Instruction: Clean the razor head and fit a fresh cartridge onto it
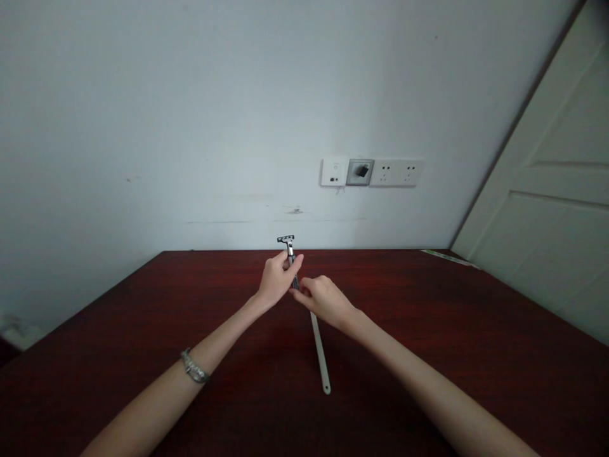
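A razor with a dark head and a silver neck stands nearly upright above the far part of the table. My left hand is closed round its handle, the thumb along the right side. At the handle's lower end, the fingertips of my right hand pinch it. Below my right hand, a pale flat strip-like handle with a hole at its near end lies on the table. Its far end is hidden behind my right hand.
The dark red wooden table meets a white wall at the back. Wall sockets and a switch plate sit above it. A thin printed strip lies at the far right edge, beside a white door.
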Motion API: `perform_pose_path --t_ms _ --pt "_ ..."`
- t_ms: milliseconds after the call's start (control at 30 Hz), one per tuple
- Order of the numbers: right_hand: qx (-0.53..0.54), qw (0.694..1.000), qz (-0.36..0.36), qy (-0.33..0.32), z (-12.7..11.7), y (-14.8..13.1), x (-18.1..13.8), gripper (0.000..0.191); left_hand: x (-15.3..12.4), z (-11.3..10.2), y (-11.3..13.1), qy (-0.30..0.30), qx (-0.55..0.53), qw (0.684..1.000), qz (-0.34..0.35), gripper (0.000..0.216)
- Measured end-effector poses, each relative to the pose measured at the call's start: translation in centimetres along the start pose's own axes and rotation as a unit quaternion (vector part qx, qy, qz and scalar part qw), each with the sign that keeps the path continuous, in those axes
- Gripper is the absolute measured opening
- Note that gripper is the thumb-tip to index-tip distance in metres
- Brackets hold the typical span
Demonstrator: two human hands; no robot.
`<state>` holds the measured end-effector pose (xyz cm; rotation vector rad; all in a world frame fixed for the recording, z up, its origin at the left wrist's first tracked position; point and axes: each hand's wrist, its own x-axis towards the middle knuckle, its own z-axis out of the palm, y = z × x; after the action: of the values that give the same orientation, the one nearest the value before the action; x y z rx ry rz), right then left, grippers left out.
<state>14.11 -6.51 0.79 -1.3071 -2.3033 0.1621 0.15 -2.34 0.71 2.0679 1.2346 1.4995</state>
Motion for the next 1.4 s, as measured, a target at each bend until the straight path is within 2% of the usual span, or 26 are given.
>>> perform_pose_path --t_ms 167,300,400,500,600,867,1000,1167,1400 --pt "0.177 0.984 0.005 -0.031 0.5 0.6 0.1 0.036 0.5 -0.4 0.1 -0.021 -0.028 0.999 -0.001 0.035" --pt "0.346 0.934 0.034 -0.085 1.0 1.3 0.2 0.039 0.9 -0.7 0.4 -0.062 -0.143 0.987 -0.042 0.032" --pt "0.42 0.899 0.046 -0.115 0.9 1.4 0.2 0.039 0.9 -0.8 0.7 -0.105 -0.219 0.965 -0.098 0.032" --pt "0.456 0.877 0.059 -0.138 0.5 1.2 0.2 0.035 1.0 -0.8 0.9 -0.117 -0.25 0.952 -0.133 0.031" --pt "0.476 0.863 0.072 -0.151 0.2 1.1 0.2 0.03 1.0 -0.8 1.0 -0.101 -0.262 0.947 -0.153 0.028" --pt "0.484 0.849 0.112 -0.179 0.3 1.7 0.2 0.026 1.1 -0.5 0.5 -0.099 -0.221 0.955 -0.171 0.031" --pt "0.451 0.866 0.128 -0.176 0.0 2.1 0.3 0.03 0.9 -0.3 0.3 -0.106 -0.215 0.954 -0.182 0.033" --pt "0.35 0.922 0.144 -0.078 -0.5 2.7 0.4 0.039 0.6 0.1 0.2 -0.091 -0.197 0.958 -0.186 0.031" --pt "0.166 0.983 0.08 -0.001 -0.9 1.4 0.2 0.04 0.1 0.9 0.4 -0.047 -0.173 0.97 -0.164 0.026"
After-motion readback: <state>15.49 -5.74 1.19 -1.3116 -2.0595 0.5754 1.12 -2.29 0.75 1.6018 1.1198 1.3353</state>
